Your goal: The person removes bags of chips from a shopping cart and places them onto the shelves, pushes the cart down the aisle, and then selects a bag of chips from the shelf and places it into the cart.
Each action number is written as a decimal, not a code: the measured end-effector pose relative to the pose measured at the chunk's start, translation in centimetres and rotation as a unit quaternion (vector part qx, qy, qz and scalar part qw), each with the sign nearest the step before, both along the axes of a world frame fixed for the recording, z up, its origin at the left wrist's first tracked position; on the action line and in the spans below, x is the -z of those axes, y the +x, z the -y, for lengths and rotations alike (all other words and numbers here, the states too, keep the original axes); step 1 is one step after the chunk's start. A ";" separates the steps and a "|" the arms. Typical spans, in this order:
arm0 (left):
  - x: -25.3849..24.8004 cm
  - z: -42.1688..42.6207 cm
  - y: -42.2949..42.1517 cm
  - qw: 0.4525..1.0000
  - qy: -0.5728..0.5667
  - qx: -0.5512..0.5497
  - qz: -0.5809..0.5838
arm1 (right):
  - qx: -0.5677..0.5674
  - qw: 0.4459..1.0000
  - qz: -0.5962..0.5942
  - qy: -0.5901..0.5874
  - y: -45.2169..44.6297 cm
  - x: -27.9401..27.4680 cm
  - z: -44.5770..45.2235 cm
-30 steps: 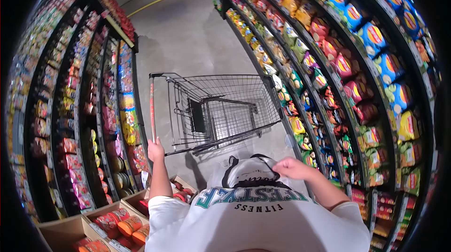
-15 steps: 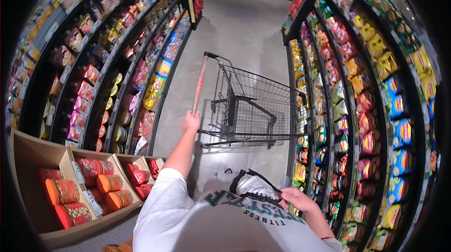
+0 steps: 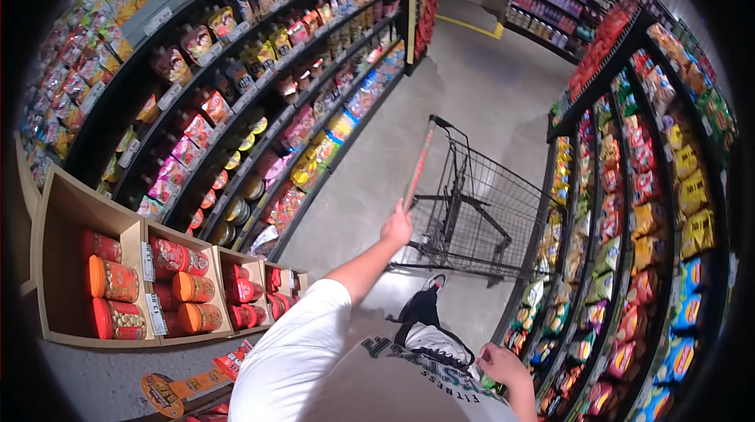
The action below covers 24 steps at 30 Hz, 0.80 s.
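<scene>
My left hand [image 3: 397, 224] is wrapped around the near end of the red handle bar [image 3: 421, 166] of a shopping cart [image 3: 487, 210]. The cart is black wire, its basket looks bare, and it stands crosswise in the aisle. At my waist, my right hand [image 3: 505, 367] is closed with curled fingers, right beside a white bag [image 3: 432, 342] with black straps. Whether those fingers hold a strap is hidden. A dark trouser leg and shoe [image 3: 434, 284] show ahead of the bag, below the cart.
Snack shelves [image 3: 330, 84] line the left side, and bagged chips [image 3: 621, 288] fill the right shelves, close to the cart's front. Wooden bins [image 3: 51, 257] with red-lidded jars [image 3: 122, 320] stand near my left arm. Grey floor [image 3: 464, 76] runs ahead to a yellow line [image 3: 464, 25].
The view has swung left, so the cart and shelves sit further right. My left hand stays on the cart handle. My right hand, earlier at the black strap, now shows more curled fingers.
</scene>
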<state>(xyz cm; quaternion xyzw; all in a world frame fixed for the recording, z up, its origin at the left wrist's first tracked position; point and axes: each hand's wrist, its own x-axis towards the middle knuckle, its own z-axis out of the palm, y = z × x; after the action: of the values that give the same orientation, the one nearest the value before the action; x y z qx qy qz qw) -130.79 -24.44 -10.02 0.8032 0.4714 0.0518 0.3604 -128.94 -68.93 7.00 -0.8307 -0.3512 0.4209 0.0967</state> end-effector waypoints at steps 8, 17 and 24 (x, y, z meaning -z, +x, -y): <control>4.4 0.9 5.4 0.991 -0.087 0.082 0.065 | -0.004 0.994 0.020 0.104 12.0 -0.2 -7.2; -0.1 1.7 9.5 0.974 -0.183 0.133 0.012 | -0.094 0.978 0.027 0.184 20.1 -0.3 -15.2; 0.4 0.4 6.7 0.842 -0.524 0.066 0.113 | -0.221 0.934 0.000 0.281 23.2 -1.8 -24.4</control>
<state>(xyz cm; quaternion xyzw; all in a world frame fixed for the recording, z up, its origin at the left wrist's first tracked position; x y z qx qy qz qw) -124.13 -24.80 -10.46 0.5123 0.3300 -0.1363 0.7811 -105.71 -44.48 8.78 -0.6707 -0.6303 0.3157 0.2307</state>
